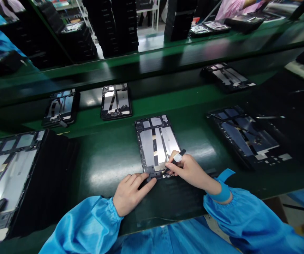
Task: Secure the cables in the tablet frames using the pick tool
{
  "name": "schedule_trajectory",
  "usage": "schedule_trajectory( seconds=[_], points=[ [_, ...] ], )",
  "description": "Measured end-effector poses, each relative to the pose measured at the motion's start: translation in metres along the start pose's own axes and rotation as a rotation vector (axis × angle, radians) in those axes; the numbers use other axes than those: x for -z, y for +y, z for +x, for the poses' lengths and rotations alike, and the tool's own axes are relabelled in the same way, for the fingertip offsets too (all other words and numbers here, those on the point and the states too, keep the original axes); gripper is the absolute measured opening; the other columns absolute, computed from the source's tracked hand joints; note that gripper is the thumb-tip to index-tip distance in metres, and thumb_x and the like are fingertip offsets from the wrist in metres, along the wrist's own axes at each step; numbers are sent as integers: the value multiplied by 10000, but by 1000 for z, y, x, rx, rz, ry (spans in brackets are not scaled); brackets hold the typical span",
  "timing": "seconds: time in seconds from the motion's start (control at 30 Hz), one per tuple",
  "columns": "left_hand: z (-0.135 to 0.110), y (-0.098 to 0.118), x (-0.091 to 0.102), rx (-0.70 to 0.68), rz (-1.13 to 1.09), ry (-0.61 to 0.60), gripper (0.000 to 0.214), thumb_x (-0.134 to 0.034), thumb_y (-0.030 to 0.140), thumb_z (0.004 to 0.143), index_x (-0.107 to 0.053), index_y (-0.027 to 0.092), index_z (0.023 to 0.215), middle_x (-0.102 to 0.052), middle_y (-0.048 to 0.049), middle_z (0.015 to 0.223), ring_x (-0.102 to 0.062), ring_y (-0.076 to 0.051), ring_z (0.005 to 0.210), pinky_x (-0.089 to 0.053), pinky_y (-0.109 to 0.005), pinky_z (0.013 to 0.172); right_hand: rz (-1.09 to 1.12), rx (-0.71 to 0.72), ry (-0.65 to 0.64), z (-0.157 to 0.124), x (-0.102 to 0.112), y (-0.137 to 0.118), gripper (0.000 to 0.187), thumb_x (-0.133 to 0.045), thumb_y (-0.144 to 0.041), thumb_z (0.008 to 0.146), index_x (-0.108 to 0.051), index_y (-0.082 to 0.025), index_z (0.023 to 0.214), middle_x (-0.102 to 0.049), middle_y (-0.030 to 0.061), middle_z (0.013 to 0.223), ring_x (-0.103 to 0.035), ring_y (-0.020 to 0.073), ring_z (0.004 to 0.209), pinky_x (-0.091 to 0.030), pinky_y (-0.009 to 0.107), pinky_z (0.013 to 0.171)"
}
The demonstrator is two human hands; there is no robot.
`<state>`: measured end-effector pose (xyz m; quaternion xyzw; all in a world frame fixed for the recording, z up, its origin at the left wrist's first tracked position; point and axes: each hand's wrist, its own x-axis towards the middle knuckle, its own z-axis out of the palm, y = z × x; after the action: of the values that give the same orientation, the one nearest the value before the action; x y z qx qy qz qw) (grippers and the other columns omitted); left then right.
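An opened tablet (157, 144) lies on the green bench before me, its silver battery panels and dark ribbon cables showing. My left hand (132, 192) rests at its near left corner, fingers stretched out and touching the edge, holding nothing. A slim black hand tool (183, 152) with a white wrap is pinched in my right hand (187, 167). Its lower end meets the tablet's near edge, close to small parts there; the exact tip is partly hidden by my fingers. A blue wrist band (222, 190) circles my right wrist.
At left stands a tall stack of opened tablets (11, 169). More lie on the right, one tablet (243, 132) on a dark mat, and along the back strip, including a tablet (116, 101). Black tray stacks (112, 26) rise behind the green ledge (152, 58). People in pink sleeves work beyond.
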<state>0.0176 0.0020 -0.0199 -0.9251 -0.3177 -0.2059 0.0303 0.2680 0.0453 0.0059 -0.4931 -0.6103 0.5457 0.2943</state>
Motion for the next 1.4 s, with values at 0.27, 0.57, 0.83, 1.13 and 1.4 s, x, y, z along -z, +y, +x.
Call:
schedule_trajectory(
  seconds=[0.27, 0.57, 0.83, 1.13, 1.4],
  points=[
    [-2, 1, 0, 8, 82, -42, 371, -424, 105, 971, -553, 218, 1301, -625, -100, 1136, -599, -193, 897, -497, -316, 741, -57, 12, -5, 0, -1, 1, 165, -570, -322, 912, -573, -206, 795, -665, 2, 660, -687, 179, 631, -528, 272, 581],
    [20, 4, 0, 86, -34, -118, 277, -473, 287, 985, -594, 278, 1234, -599, -88, 1112, -575, -188, 818, -544, -313, 649, -155, 44, 31, 0, -2, -2, 181, -557, -318, 918, -558, -207, 775, -635, -9, 628, -647, 164, 570, -497, 255, 532],
    [3, -8, 3, 74, -216, -47, 288, -491, 172, 978, -577, 211, 1250, -580, -101, 1291, -599, -190, 1036, -544, -329, 836, 80, -3, 105, 2, -3, 6, 226, -598, -402, 879, -518, -223, 767, -588, -18, 624, -652, 172, 562, -556, 266, 508],
    [28, 5, -11, -8, -23, 1, 192, -575, 247, 954, -619, 200, 1135, -669, -60, 1102, -580, -192, 958, -458, -311, 779, 217, 145, 398, -5, -6, 13, 336, -612, -523, 871, -529, -212, 775, -597, 0, 689, -644, 149, 531, -578, 269, 487],
    [150, -100, -61, 353, 48, -67, 193, -549, 277, 962, -651, 207, 1110, -639, -79, 1148, -517, -239, 1084, -418, -353, 856, 224, 269, 623, -1, -11, 27, 219, -582, -435, 919, -621, -220, 939, -631, 43, 835, -625, 135, 553, -565, 263, 467]
  ],
)
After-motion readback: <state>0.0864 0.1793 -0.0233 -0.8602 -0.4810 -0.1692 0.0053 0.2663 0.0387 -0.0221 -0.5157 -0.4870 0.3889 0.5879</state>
